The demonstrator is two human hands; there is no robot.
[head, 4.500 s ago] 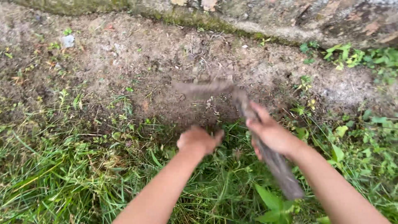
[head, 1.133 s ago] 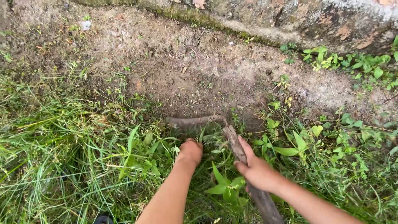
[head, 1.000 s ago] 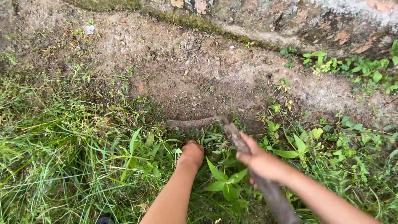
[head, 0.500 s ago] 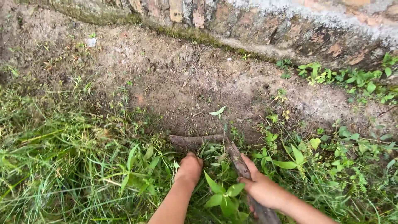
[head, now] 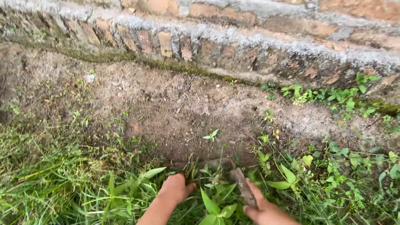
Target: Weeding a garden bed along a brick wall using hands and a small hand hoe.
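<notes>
Left hand [head: 175, 188]: at about 6 o'clock in the view, low in the grass [head: 62, 183]; fingers curled into a loose fist around a tuft of green blades, knuckles up, the forearm running off the bottom edge.
Right hand [head: 266, 212]: at 5 o'clock, partly cut off by the bottom edge; fingers wrapped round the hoe handle [head: 243, 189], index finger laid along the wood and pointing to 11 o'clock.
Hoe handle: a rough grey-brown stick, tilted, rising from the right hand toward 11 o'clock, just right of the left hand with weeds between them.
Hoe blade [head: 212, 162]: at the handle's far end, lying across toward 9 o'clock at the edge of the bare soil; mostly hidden by leaves, so its shape cannot be told.
Soil [head: 175, 112]: a scraped brown patch at the middle of the view, reaching to the wall at 12 o'clock; one small seedling [head: 211, 135] stands on it, just beyond the blade.
Wall [head: 216, 46]: old brick with grey mortar across the top, moss along its foot.
Weeds [head: 333, 166]: broad-leaved green plants from 3 to 5 o'clock, right of the handle, with more at the wall's foot at 2 o'clock.
Grass: long blades filling 7 to 9 o'clock, left of the left hand.
</notes>
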